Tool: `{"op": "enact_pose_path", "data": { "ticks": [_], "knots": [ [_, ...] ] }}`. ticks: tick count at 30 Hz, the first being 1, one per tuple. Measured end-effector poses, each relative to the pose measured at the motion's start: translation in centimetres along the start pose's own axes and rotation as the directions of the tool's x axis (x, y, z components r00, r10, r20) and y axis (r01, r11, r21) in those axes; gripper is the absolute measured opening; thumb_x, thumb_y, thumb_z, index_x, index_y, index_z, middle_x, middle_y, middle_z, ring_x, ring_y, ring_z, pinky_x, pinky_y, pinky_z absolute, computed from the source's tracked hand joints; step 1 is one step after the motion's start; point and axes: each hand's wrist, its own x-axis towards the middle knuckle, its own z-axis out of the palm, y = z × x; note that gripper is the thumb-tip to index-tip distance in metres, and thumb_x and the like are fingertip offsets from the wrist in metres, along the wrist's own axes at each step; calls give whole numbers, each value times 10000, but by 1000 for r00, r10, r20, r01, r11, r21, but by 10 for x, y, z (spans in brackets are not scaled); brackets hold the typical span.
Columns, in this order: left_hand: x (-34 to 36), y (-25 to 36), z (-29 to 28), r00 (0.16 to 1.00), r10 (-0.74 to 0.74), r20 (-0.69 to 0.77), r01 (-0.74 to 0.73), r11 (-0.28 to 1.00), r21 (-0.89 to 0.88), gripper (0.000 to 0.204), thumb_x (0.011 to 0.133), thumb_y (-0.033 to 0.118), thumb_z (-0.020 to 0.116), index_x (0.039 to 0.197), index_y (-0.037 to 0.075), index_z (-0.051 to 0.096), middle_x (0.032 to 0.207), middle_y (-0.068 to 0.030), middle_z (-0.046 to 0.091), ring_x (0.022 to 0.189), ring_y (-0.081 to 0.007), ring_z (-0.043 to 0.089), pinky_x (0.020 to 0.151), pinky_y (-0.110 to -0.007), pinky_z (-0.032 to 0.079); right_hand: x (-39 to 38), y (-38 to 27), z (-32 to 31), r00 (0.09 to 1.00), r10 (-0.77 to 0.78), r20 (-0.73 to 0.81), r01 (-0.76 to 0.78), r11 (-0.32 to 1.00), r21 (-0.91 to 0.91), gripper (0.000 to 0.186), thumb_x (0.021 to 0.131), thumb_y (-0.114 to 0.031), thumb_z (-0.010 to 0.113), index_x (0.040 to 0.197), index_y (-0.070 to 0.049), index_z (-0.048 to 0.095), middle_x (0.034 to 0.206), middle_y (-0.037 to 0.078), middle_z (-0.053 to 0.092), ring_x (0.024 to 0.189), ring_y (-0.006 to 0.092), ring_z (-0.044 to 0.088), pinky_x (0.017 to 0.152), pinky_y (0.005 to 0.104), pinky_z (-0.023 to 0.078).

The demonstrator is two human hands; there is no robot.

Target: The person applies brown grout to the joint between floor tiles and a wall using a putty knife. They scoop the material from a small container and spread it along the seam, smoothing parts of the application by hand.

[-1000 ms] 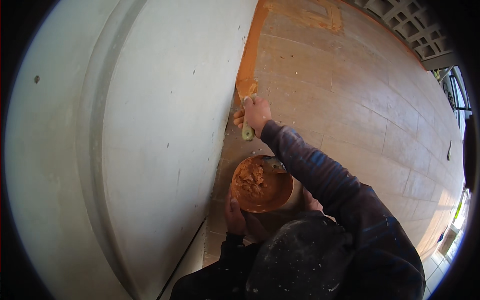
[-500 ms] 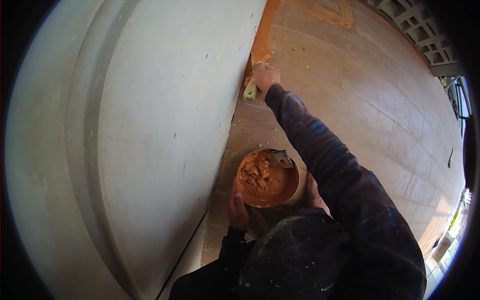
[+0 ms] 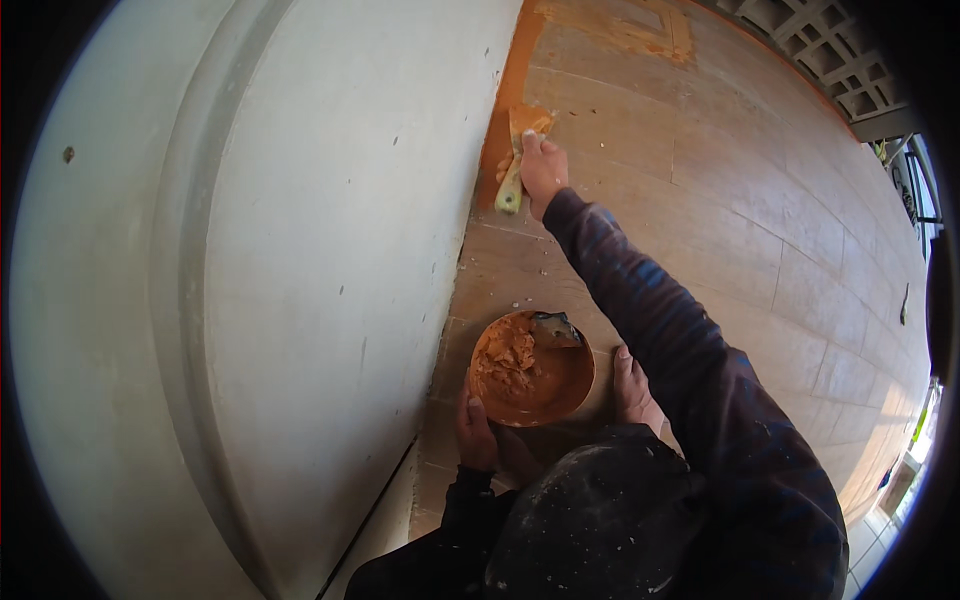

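Observation:
My right hand (image 3: 544,168) grips a putty knife (image 3: 509,190) with a pale yellow-green handle, its blade pointing away from me. Orange paste coats the blade, which is low at the floor just right of the wall's foot. Beside it, a strip of orange paste (image 3: 512,72) runs along the wall base. Close to me, my left hand (image 3: 478,435) clasps the left side of a round tub (image 3: 590,385), fingers partly hidden. Lumpy orange paste (image 3: 505,355) lies inside. A dark, flat-bladed piece (image 3: 556,330) rests against the tub's far inner side.
A tall white wall (image 3: 340,200) rises on my left. Brown tiles cover the floor (image 3: 640,200), with a smeared orange patch (image 3: 680,40) farther off. A pale lattice block screen (image 3: 820,50) stands far right. My bare foot (image 3: 635,388) is right of the tub.
My right hand and the putty knife have come slightly toward me and away from the wall, uncovering more of the orange strip. My left hand still clasps the tub.

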Motion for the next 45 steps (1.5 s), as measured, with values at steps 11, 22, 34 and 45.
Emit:
{"op": "enact_pose_path", "data": {
  "ticks": [11, 22, 34, 45],
  "knots": [
    [-1, 3, 23, 992, -123, 24, 126, 973, -193, 518, 1081, 245, 340, 1502, -56, 361, 1420, -201, 513, 1264, -251, 537, 1056, -354, 437, 73, 51, -27, 983, -159, -88, 105, 892, -440, 365, 1036, -257, 470, 953, 77, 592, 813, 226, 699, 608, 341, 709, 528, 448, 599],
    [-1, -5, -5, 1000, 22, 11, -22, 999, 39, 514, 1080, 245, 340, 1502, -49, 368, 1424, -188, 514, 1289, -238, 512, 1072, -351, 417, 55, -29, 2, 999, 32, 24, -32, 999, 0, 303, 1045, -276, 446, 1032, 10, 546, 810, 161, 682, 665, 270, 698, 585, 403, 591],
    [-4, -3, -8, 998, -52, 35, 53, 998, -29, 488, 1047, 175, 342, 1475, -48, 416, 1441, -202, 505, 1349, -266, 471, 1121, -376, 365, -12, 9, 5, 938, 340, 74, -337, 940, -53, 275, 993, -256, 494, 1031, 13, 538, 795, 165, 654, 631, 293, 688, 562, 422, 593],
    [0, -5, -6, 998, 54, 16, -54, 998, 28, 487, 1063, 211, 357, 1457, -67, 429, 1411, -203, 535, 1327, -254, 495, 1118, -365, 370, -117, 53, 0, 950, 288, 119, -289, 957, -16, 354, 1060, -317, 449, 962, 14, 527, 727, 138, 635, 565, 243, 649, 525, 389, 560]
  ]
}}
